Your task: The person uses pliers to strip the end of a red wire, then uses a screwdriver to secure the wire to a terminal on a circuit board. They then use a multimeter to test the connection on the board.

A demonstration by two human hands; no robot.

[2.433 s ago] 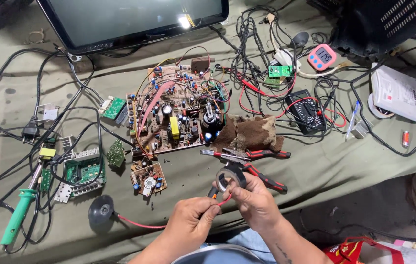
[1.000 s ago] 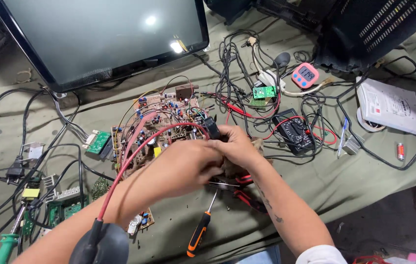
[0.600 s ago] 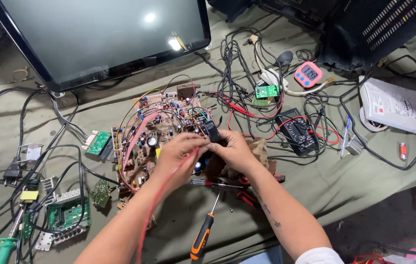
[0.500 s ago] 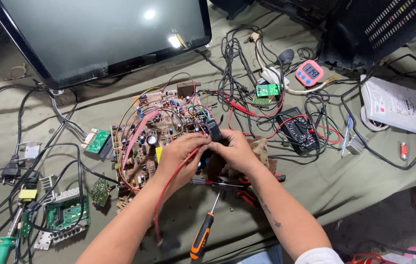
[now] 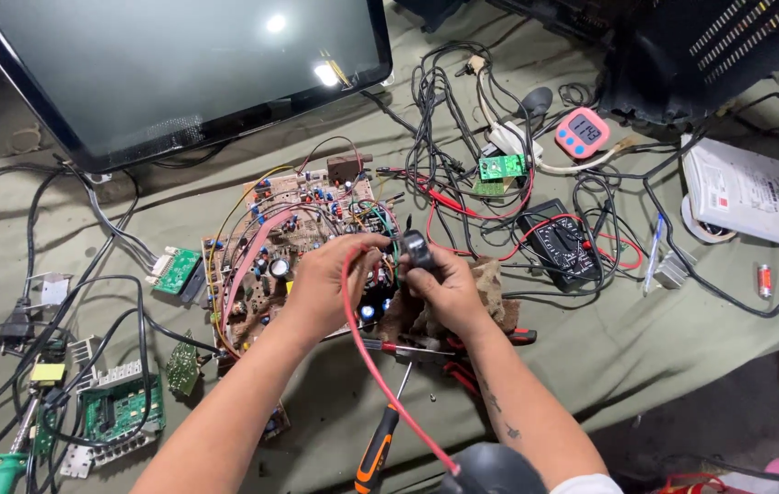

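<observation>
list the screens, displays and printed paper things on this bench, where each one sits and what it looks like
Big monitor: top left, dark blank glass, black frame, reflecting lights.
Pink timer: top centre-right among cables, rounded pink case, small grey display.
Black meter: right of the hands, dark body with dial, red leads.
White booklet: far right, white pages with fine print, lying flat.

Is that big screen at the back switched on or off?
Off, it seems: the monitor glass is dark and shows only reflected lamp glints, no picture.

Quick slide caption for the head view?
Left hand pinches red wire; right hand grips black tape roll over brown circuit board.
</observation>
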